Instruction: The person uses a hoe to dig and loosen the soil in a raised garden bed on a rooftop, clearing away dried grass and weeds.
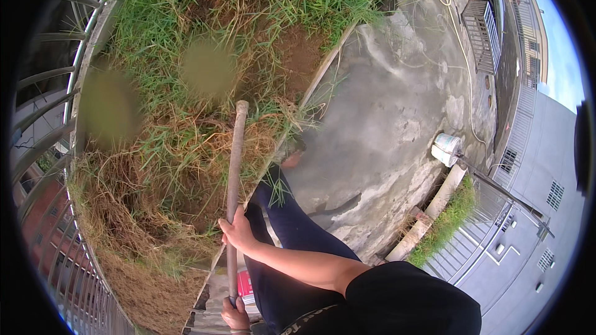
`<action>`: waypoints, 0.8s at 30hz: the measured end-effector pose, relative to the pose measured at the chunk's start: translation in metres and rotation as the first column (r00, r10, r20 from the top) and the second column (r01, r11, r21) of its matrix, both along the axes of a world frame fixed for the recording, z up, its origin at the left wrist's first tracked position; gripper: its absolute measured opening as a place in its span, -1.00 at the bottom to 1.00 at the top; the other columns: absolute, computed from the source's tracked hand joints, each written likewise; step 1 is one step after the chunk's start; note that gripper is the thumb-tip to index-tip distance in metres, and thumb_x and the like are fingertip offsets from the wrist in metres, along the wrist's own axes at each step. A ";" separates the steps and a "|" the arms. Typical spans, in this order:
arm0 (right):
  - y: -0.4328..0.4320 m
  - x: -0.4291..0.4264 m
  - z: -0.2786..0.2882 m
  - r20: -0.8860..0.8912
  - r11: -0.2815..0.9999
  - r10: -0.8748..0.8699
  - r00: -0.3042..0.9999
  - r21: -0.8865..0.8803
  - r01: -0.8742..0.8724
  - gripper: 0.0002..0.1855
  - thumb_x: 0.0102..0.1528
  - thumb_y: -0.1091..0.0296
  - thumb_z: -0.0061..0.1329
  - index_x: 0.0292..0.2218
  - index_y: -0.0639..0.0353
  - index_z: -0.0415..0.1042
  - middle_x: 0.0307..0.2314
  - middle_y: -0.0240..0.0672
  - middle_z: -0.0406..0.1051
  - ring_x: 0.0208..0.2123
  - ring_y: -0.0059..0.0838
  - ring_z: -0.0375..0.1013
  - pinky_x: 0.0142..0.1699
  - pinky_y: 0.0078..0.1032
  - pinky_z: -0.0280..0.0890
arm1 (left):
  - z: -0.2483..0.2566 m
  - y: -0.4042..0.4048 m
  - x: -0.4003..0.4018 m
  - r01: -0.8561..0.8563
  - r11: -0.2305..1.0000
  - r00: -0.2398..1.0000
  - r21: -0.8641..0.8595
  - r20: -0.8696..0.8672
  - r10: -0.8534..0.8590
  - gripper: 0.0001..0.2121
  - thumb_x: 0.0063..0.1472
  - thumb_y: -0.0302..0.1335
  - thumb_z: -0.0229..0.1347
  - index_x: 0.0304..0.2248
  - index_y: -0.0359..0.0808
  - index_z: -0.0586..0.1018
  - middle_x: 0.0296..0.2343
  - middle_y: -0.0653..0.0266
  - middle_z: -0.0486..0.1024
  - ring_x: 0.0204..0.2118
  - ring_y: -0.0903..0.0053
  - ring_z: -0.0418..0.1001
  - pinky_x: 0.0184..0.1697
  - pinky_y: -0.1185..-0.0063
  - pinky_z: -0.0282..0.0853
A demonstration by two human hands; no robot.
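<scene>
A long wooden tool handle [235, 158] slants across the grass bed, its blunt end pointing up and away from me. My right hand [240, 232] wraps around the lower part of this pole. Further down, my left hand [235, 314] grips it at a darker section, with a band around the wrist. Whatever is fitted to the pole's near end cannot be seen. Beyond the hands lies green grass [153, 51] mixed with dry, uprooted stalks [135, 209]. Bare brown soil [300, 56] shows between the clumps, and loose soil [153, 298] lies at the lower left.
A narrow curb [328, 63] divides the bed from a wet concrete floor [368, 121]. Metal railings [51, 74] run along the left. On the right are a white bucket [447, 149], a pale hose [465, 65] and a planted strip [447, 218]. A red-and-white package [245, 284] lies beside my legs.
</scene>
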State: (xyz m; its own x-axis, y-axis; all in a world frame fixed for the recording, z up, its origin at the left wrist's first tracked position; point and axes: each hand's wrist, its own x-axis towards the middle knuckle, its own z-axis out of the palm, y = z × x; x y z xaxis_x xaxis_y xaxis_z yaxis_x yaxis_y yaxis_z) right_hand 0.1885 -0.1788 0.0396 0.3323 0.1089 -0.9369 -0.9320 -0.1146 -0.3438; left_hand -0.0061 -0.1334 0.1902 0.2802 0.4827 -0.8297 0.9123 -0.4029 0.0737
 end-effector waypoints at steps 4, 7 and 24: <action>-0.029 0.052 -0.013 0.133 0.989 -0.145 0.980 0.010 0.145 -0.68 0.04 0.48 -0.10 -0.37 0.19 -0.06 -0.65 -0.31 0.19 -0.79 -0.50 0.28 -0.72 -0.53 0.22 | -0.050 0.000 0.020 0.058 0.998 0.959 0.003 0.278 -0.057 -0.65 0.04 -0.17 0.08 -0.57 -0.33 0.38 -0.73 -0.03 0.35 -0.66 0.02 0.35 -0.62 0.30 0.24; -0.052 0.130 -0.024 0.362 0.954 -0.268 0.893 -0.027 0.297 -0.74 0.04 0.47 -0.13 -0.39 0.18 -0.01 -0.66 -0.33 0.18 -0.83 -0.54 0.19 -0.74 -0.57 0.18 | -0.092 -0.013 0.099 0.131 0.991 0.896 -0.022 0.430 -0.109 -0.67 0.01 -0.18 0.13 -0.55 -0.31 0.38 -0.71 0.01 0.38 -0.65 0.09 0.39 -0.61 0.32 0.28; 0.062 -0.065 0.013 0.071 0.976 0.103 0.992 0.186 -0.115 -0.66 0.06 0.43 -0.12 -0.35 0.19 -0.11 -0.67 -0.33 0.18 -0.78 -0.54 0.28 -0.73 -0.54 0.20 | 0.011 0.050 -0.081 -0.130 0.989 0.987 0.067 0.106 0.123 -0.62 0.07 -0.13 0.06 -0.46 -0.36 0.43 -0.68 0.01 0.36 -0.67 0.15 0.33 -0.59 0.32 0.22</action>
State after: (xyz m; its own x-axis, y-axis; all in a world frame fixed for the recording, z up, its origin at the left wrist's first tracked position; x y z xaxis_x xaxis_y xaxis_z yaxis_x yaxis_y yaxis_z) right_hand 0.1233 -0.1172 0.0523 0.3642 0.3207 -0.8744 -0.8943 -0.1416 -0.4245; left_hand -0.0871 -0.0838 0.2015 0.2939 0.5783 -0.7610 0.9455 -0.2925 0.1428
